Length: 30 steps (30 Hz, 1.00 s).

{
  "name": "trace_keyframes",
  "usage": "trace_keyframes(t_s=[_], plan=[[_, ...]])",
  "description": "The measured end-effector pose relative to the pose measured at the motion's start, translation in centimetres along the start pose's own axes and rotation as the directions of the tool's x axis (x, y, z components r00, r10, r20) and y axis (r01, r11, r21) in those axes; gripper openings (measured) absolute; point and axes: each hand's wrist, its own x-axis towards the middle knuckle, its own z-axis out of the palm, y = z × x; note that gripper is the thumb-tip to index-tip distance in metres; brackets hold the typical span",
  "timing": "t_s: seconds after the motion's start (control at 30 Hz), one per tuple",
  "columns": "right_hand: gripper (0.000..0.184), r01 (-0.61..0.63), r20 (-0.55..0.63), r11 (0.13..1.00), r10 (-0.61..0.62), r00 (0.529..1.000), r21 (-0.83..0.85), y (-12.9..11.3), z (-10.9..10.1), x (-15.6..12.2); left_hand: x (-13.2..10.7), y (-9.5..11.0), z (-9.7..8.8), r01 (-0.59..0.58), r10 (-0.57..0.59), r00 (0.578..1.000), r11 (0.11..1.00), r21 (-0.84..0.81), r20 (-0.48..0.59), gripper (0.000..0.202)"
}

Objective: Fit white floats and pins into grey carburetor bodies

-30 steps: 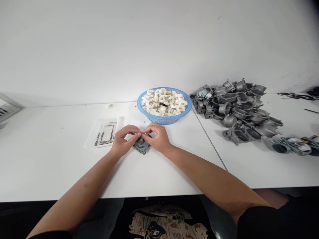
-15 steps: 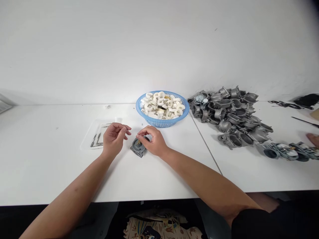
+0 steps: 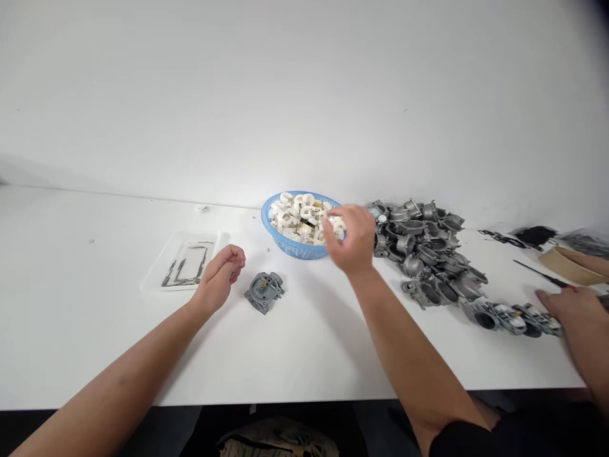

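Observation:
A grey metal carburetor body (image 3: 264, 291) with a brass part in its middle lies on the white table, untouched. Just left of it is my left hand (image 3: 219, 278), its fingers curled in; whatever they may hold is too small or hidden. Over the right rim of a blue plastic basket (image 3: 297, 249) hovers my right hand (image 3: 353, 236), thumb and fingers apart and nothing visible between them. White ring-shaped plastic floats (image 3: 290, 219) with small metal bits fill the basket. A shallow clear tray (image 3: 157, 270) holding thin dark metal pieces lies beyond my left hand.
Grey carburetor bodies (image 3: 428, 244) are heaped at the right. In front of them stands a row of assembled carburetors (image 3: 507, 317). Another person's hand (image 3: 571, 308) is at the far right, near a screwdriver (image 3: 540, 273) and a roll of tape (image 3: 568, 265).
My right hand has left the carburetor body and moved right and up to the basket. My left hand has curled its fingers more. The other person's hand has come further into view.

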Motion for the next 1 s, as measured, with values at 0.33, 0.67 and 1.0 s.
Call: trace_keyframes(t_s=[0.33,0.67,1.0], plan=[[0.042,-0.337,0.467,0.87,0.481,0.742,-0.36,8.6,-0.5,1.0,-1.4,2.0,-1.3,-0.271,0.005,0.911,0.761,0.589,0.412,0.033],[0.028,-0.25,0.521,0.84,0.504,0.689,-0.482,8.5,0.3,1.4,-1.4,1.0,-0.6,-0.255,-0.064,0.896,0.736,0.627,0.439,0.042],[0.011,-0.196,0.303,0.922,0.302,0.904,-0.333,8.6,-0.7,2.6,-1.2,1.4,-0.5,-0.244,-0.077,0.887,0.76,0.603,0.456,0.048]])
